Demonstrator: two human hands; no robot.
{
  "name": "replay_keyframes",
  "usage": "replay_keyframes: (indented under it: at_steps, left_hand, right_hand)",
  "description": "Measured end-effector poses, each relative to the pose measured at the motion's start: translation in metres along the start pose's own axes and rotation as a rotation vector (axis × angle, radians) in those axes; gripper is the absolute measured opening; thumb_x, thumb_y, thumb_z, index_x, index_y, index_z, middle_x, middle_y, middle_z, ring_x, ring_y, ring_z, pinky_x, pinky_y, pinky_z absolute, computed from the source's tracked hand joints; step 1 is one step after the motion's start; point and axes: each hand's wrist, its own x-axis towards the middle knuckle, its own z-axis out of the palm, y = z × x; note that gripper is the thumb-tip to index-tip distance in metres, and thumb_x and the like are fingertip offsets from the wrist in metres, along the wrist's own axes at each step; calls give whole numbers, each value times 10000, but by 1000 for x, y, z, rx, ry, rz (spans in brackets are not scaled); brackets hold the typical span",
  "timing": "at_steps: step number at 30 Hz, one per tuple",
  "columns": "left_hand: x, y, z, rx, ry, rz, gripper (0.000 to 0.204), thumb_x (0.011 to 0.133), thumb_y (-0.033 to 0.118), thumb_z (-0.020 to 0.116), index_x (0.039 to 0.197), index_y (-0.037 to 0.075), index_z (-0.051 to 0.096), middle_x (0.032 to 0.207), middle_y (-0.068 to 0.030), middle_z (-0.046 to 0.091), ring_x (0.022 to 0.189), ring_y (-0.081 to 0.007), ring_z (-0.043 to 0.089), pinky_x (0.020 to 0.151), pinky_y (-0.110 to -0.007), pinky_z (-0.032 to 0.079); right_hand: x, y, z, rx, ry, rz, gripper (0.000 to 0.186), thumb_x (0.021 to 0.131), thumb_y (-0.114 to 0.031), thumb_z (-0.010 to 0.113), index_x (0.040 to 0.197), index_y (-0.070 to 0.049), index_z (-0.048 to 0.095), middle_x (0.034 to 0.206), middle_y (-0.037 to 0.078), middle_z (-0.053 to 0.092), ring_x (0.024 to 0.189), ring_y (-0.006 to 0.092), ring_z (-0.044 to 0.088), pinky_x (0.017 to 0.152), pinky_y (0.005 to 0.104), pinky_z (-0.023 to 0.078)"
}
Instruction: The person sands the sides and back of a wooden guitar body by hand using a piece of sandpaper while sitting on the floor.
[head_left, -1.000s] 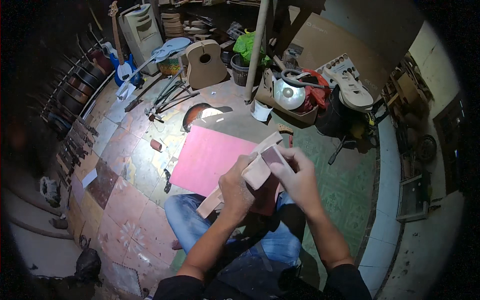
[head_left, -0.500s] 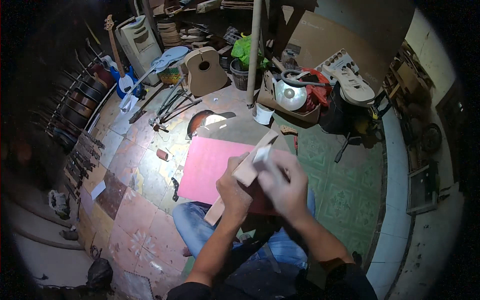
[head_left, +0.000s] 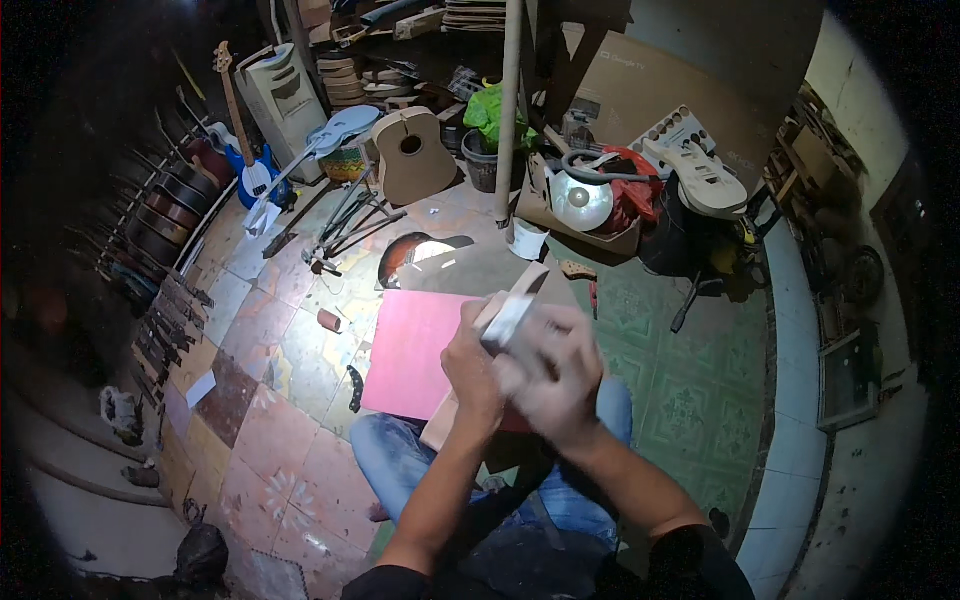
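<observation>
Over my lap, my left hand (head_left: 470, 370) grips a long pale wooden piece (head_left: 442, 422), with one end projecting up beyond my hands and the other down toward my left leg. My right hand (head_left: 555, 375), smeared by motion, is closed on a light sanding block (head_left: 510, 315), held against or just over the wood; contact is hard to tell. Beneath them lies a pink sheet (head_left: 400, 355) on a grey board (head_left: 460, 270), partly hidden by my hands and the wood.
A guitar rack (head_left: 165, 215) lines the left. An unfinished guitar body (head_left: 415, 160), a pole (head_left: 508, 120) and a cardboard box (head_left: 600, 240) stand ahead. A sunburst body (head_left: 395, 260), a small cylinder (head_left: 330, 320) and a metal stand (head_left: 345, 235) lie on the tiles.
My right hand and the block have moved across the wood down and leftward, now blurred. My left hand still grips the wood. The whole view has shifted slightly.
</observation>
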Motion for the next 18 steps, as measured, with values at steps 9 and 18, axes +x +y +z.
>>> replay_keyframes:
  at_steps: [9,18]
  left_hand:
    - [8,33,14,503,30,176,366,836,129,729,1188,106,631,915,-155,746,899,-338,746,753,-400,559]
    - [8,39,12,639,57,222,361,836,170,748,1177,121,640,954,-163,750,926,-341,743,779,-402,557]
  right_hand:
    - [4,16,5,143,66,436,354,814,-65,753,1120,-3,585,1057,120,634,983,185,613,870,346,512]
    - [11,42,13,590,89,800,310,870,-92,714,1137,1,588,1084,104,626,954,154,599,842,332,505]
